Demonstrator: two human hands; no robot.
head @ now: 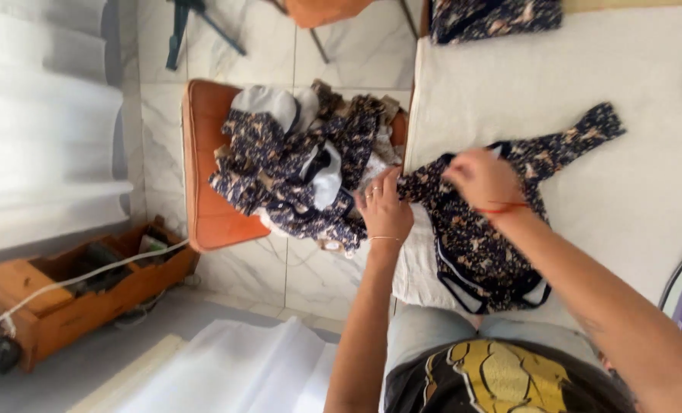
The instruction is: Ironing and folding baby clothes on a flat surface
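At far left, an open wooden crate (89,294) on the floor, dark tools inside, a white cord (73,279) trailing across it. Further right, an orange chair (203,168) heaped with a pile of dark floral garments (303,164), grey and white linings showing. Next, left hand (383,206) at the edge of the white padded table (624,183), fingers curled shut, pinching the left side of the dark floral garment (479,245). Beyond it, right hand (482,180), fingers closed on the same garment's upper part, lifting a fold. Garment spread flat on the table, one sleeve stretched toward the right. At top, another folded floral piece (498,17).
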